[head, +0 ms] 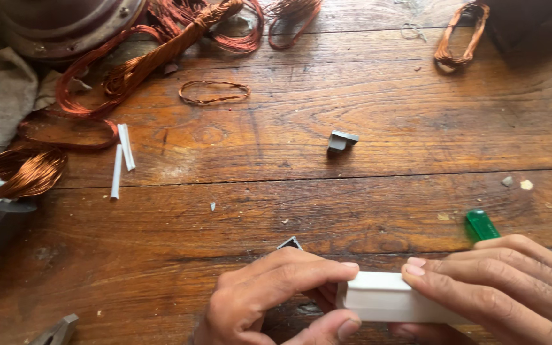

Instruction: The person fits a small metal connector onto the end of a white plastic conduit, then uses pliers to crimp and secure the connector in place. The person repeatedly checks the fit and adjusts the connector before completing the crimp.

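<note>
My left hand and my right hand both grip a white rectangular block near the front edge of the wooden table. Left thumb and fingers pinch its left end; right fingers lie across its top right part. A small dark angular piece peeks out just behind my left fingers. A green plastic object lies right behind my right hand. A small grey metal piece sits alone at the table's middle.
Copper wire coils spread over the far left, with a loop and another coil at the far right. Two white strips lie left. A wound motor part sits at the left edge, grey cloth behind it.
</note>
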The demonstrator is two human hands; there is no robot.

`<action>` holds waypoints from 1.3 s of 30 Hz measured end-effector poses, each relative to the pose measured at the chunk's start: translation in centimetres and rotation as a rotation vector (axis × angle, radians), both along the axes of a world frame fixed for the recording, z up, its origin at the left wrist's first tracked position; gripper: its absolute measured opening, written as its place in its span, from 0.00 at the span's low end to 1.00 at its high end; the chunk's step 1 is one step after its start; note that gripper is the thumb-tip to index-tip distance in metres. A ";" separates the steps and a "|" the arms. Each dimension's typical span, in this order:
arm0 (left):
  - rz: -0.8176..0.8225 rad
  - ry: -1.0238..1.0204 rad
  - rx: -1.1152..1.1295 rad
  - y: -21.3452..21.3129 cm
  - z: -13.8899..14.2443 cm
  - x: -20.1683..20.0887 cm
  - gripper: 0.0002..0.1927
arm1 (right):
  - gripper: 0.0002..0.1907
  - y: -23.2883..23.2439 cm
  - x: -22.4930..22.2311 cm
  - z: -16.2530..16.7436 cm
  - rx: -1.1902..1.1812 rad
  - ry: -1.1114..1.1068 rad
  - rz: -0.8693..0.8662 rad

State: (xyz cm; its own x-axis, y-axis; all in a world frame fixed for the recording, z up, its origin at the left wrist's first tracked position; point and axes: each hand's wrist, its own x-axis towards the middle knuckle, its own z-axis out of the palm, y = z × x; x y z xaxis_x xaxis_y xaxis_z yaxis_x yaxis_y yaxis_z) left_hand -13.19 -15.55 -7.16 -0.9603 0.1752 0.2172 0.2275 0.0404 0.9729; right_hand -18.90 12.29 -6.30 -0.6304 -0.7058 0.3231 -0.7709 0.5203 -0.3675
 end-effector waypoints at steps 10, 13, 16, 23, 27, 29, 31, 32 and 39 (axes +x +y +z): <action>-0.008 0.078 -0.017 0.1 0.1 0.1 0.20 | 0.24 -0.1 -0.1 1.0 0.013 0.089 0.076; -0.011 0.100 -0.026 0.0 0.1 0.2 0.20 | 0.22 -0.4 0.3 0.7 -0.020 0.117 0.041; -0.017 0.115 -0.026 0.0 0.1 0.2 0.20 | 0.22 -0.5 0.5 0.5 -0.030 0.119 0.034; -0.022 0.116 -0.023 -0.2 0.5 0.0 0.19 | 0.21 -0.7 0.3 -0.1 -0.076 0.125 0.025; -0.005 0.105 -0.034 -0.1 0.7 0.1 0.20 | 0.21 -0.4 0.3 -0.3 -0.071 0.132 0.040; 0.017 0.114 -0.040 0.1 0.7 0.2 0.19 | 0.23 -0.1 0.2 -0.4 -0.067 0.064 0.043; 0.075 0.200 -0.067 0.3 0.7 0.3 0.19 | 0.27 0.6 -0.2 -0.1 0.009 0.067 0.038; 0.103 0.243 -0.081 0.4 0.8 0.3 0.19 | 0.30 1.2 -0.6 0.1 0.082 0.104 0.031; 0.158 0.175 -0.100 0.7 1.0 0.6 0.21 | 0.36 2.9 -0.6 0.3 0.299 0.042 0.113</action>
State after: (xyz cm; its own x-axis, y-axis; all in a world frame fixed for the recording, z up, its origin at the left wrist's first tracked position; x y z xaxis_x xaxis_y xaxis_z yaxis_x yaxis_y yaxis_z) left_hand -12.60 -14.86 -6.13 -0.9266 0.0552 0.3721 0.3757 0.1828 0.9085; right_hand -19.45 15.18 -5.95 -0.5334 -0.8379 0.1154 -0.8411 0.5109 -0.1777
